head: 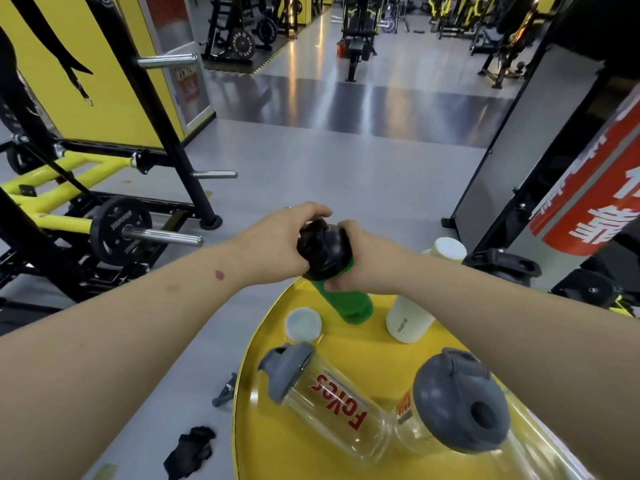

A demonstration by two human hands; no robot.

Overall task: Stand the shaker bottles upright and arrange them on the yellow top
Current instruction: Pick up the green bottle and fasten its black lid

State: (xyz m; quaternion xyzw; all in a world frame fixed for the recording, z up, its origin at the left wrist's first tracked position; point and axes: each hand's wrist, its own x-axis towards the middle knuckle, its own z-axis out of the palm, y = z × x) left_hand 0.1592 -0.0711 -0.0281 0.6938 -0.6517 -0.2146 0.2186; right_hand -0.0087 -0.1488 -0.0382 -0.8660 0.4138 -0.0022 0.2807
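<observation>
Seen from the head camera, both hands grip a green shaker bottle at the far edge of the yellow top — the left hand closed on its black lid, the right hand wrapped around the neck. A clear shaker bottle printed "FOVOS" in red lies on its side nearby — a second clear bottle with a grey lid beside it, a white bottle behind

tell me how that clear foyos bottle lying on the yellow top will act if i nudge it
The clear bottle lies on its side on the glossy yellow top, so its round body would probably roll, perhaps off the near rim. It looks empty, so likely light. The smooth plastic may slip; its grey lid might give a surer hold.
</observation>
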